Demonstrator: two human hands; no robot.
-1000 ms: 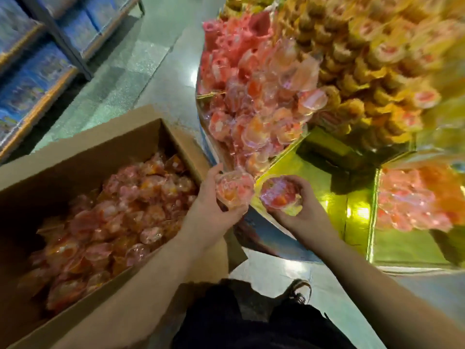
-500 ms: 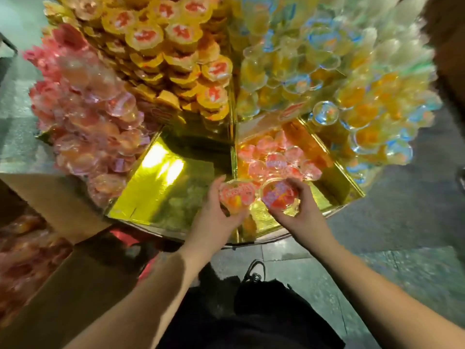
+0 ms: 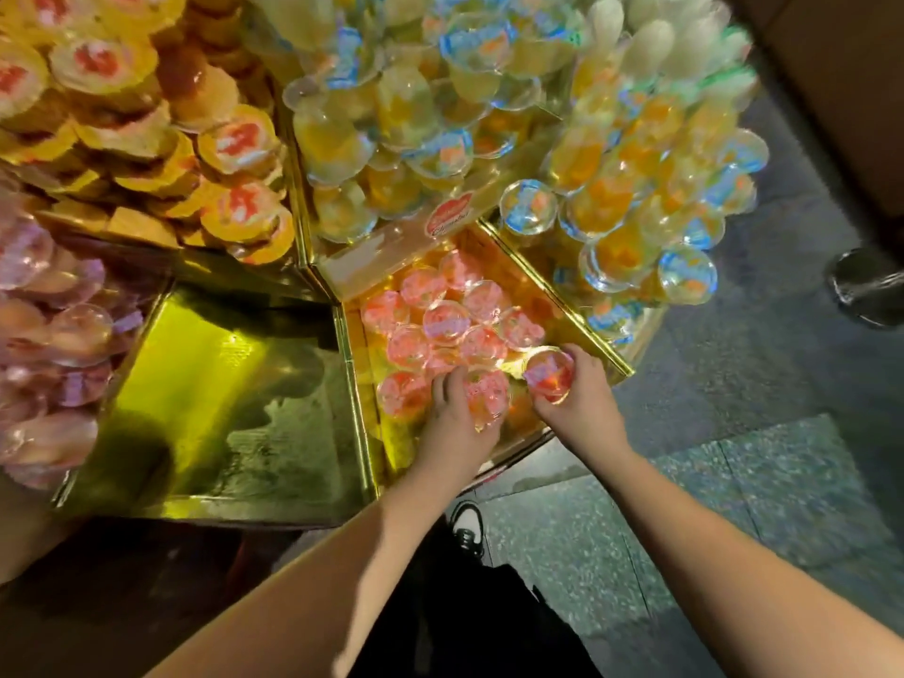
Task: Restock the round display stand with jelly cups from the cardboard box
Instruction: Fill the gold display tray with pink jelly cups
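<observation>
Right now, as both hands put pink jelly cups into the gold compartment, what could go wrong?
1. The left hand sets its cup on the cups already lying there; it may roll off them rather than settle.
2. The right hand holds its cup close to the compartment's outer gold edge; released there, it might tip over onto the floor.
3. The orange cups piled high beside could slide if an arm bumps them.

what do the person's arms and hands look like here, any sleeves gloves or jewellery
Both forearms are bare right up to the picture's lower edge, with no sleeve showing. The left hand and right hand wear no gloves, and no ring, watch or bracelet shows on the fingers or wrists in view.
</observation>
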